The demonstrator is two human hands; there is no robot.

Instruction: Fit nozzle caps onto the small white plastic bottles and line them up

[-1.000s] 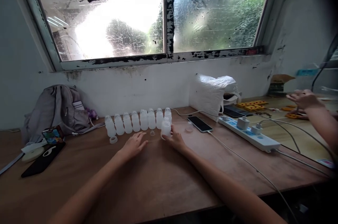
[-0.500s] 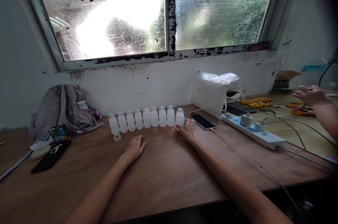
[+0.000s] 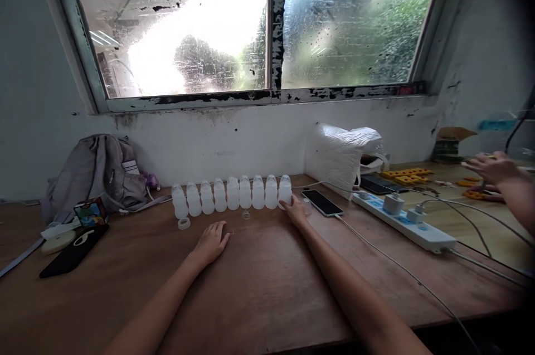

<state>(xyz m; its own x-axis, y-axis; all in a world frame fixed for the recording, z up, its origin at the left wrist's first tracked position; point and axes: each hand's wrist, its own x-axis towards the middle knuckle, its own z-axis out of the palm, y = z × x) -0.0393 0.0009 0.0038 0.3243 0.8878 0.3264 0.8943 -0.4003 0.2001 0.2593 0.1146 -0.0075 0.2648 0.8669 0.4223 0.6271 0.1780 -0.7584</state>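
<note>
Several frosted white bottles with clear caps stand upright in a row, close together, on the brown table. At the row's right end, my right hand has its fingers on the lower part of the last bottle. My left hand lies palm down on the table in front of the row, holding nothing, fingers somewhat apart. A white ring lies before the leftmost bottle. One small clear piece rests in front of the middle bottles.
A phone with a cable and a white power strip lie right of the row. Behind them stands a silvery bag. At left are a grey backpack and a black pouch. Another person's hand is at far right.
The view has tilted slightly, so the scene sits a little lower. The last bottle now stands in closer line with the row, my right hand still at it. My left hand stays on the table.
</note>
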